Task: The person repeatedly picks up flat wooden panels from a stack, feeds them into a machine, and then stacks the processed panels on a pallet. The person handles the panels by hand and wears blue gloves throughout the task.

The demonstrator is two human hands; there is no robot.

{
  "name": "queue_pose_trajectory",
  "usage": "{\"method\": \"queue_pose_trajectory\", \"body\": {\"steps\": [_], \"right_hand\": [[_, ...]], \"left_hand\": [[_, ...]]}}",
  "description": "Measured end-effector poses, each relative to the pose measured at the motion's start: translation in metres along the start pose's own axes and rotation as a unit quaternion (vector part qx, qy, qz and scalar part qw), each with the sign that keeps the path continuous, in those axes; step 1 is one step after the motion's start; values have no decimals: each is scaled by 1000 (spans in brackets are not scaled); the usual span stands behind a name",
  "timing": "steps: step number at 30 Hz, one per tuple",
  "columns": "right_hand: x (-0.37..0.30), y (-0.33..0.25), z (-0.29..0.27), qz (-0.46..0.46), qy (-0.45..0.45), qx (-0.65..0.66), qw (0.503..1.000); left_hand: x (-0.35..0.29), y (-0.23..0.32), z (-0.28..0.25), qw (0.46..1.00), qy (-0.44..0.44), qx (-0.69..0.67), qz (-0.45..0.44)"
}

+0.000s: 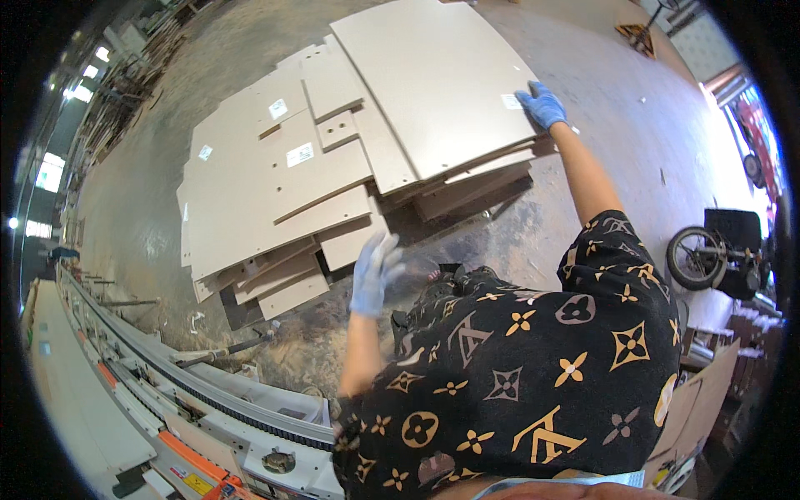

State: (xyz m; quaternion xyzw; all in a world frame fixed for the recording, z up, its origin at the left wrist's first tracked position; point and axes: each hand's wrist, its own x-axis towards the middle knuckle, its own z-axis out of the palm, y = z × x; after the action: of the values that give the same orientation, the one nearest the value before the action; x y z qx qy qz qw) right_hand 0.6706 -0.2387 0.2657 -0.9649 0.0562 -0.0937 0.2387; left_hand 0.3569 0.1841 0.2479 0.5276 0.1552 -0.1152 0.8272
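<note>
A large pale board [442,79] lies on top of a stack of flat panels in front of me. My right hand [543,106], in a blue glove, rests on the right edge of this board beside a small white label, its fingers spread over the surface. My left hand [375,271], also gloved, hangs in the air near the front edge of a smaller panel [354,237]. It is smeared a little by motion; its fingers look stretched out with nothing in them. Several labelled panels [237,183] with drilled holes lie overlapping on the left of the stack.
A long machine with a rail [225,400] and orange parts runs along the lower left. Sawdust covers the floor [321,367] near my feet. A motorcycle [700,257] stands at the right, and a yellow pallet jack [637,37] is at the far right.
</note>
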Motion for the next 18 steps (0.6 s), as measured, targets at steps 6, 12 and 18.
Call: {"method": "queue_pose_trajectory", "body": {"steps": [6, 12, 18], "right_hand": [[-46, -21, 0, 4, 12, 4, 1000], [-75, -19, -3, -56, 58, -3, 997], [-92, -9, 4, -26, 117, 80, 989]], "left_hand": [[110, 16, 69, 992, -20, -20, -123], [99, 38, 67, 950, 1, 275, 145], [106, 70, 78, 690, 46, 699, 181]]}}
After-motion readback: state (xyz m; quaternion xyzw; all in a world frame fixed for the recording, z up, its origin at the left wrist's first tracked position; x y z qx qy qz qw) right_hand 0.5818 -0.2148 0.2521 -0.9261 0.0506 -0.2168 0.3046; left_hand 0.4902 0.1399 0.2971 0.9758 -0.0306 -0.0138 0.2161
